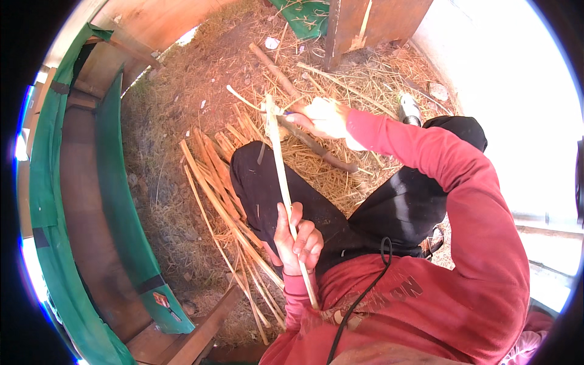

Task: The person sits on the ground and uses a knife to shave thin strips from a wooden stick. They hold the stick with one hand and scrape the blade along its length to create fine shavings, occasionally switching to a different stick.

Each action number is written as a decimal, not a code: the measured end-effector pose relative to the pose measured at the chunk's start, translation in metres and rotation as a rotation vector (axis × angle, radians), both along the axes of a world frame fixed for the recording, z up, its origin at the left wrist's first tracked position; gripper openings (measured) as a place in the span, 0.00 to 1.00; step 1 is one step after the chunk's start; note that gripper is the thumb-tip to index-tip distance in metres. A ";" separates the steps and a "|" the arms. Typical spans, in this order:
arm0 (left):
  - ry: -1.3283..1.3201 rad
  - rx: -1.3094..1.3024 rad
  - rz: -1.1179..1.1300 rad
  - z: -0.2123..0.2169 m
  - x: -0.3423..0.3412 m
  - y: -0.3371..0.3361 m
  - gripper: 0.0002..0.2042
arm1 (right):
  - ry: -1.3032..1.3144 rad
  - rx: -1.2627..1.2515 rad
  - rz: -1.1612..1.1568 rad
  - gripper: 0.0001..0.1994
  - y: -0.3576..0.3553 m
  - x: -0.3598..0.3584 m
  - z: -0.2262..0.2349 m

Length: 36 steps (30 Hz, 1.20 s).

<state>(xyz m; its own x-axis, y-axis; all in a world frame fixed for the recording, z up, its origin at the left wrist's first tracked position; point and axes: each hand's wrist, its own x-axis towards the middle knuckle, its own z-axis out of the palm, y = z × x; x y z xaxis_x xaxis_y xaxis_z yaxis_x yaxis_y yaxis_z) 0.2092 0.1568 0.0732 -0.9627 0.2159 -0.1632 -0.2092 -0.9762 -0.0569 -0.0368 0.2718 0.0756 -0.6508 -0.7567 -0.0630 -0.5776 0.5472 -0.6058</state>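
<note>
A long pale bamboo strip (280, 164) runs from my lap up and away over my left knee. My left hand (297, 240) is closed around its lower part, close to my chest. At the strip's far end my right hand (325, 118) grips a knife (281, 113), whose blade lies against the strip near its tip. Both arms wear red sleeves. I sit with bent legs in black trousers (340, 207).
Several split orange-brown bamboo strips (222, 182) lie on the straw-covered ground left of my knee. A thick stick (316, 146) lies across the straw ahead. A green tarp wall with wooden planks (91, 201) curves along the left. A wooden post (340, 27) stands ahead.
</note>
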 end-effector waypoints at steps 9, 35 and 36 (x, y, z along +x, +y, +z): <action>0.050 -0.010 0.002 0.003 0.000 -0.006 0.18 | 0.539 -0.207 0.272 0.16 0.000 0.052 0.010; -0.146 -0.833 0.052 0.047 -0.009 0.017 0.17 | 0.597 -0.307 0.208 0.13 -0.007 0.041 0.006; -0.154 -0.836 0.029 0.046 -0.005 0.019 0.17 | 0.633 -0.330 0.158 0.13 -0.010 0.031 0.005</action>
<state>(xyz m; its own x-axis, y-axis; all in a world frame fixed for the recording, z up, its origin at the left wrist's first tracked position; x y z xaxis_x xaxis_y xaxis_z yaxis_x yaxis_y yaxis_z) 0.2038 0.1758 0.1193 -0.9198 -0.0591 -0.3878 -0.2323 -0.7146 0.6599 -0.0057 0.2620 0.0808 -0.3680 -0.7592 0.5368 -0.9289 0.2746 -0.2485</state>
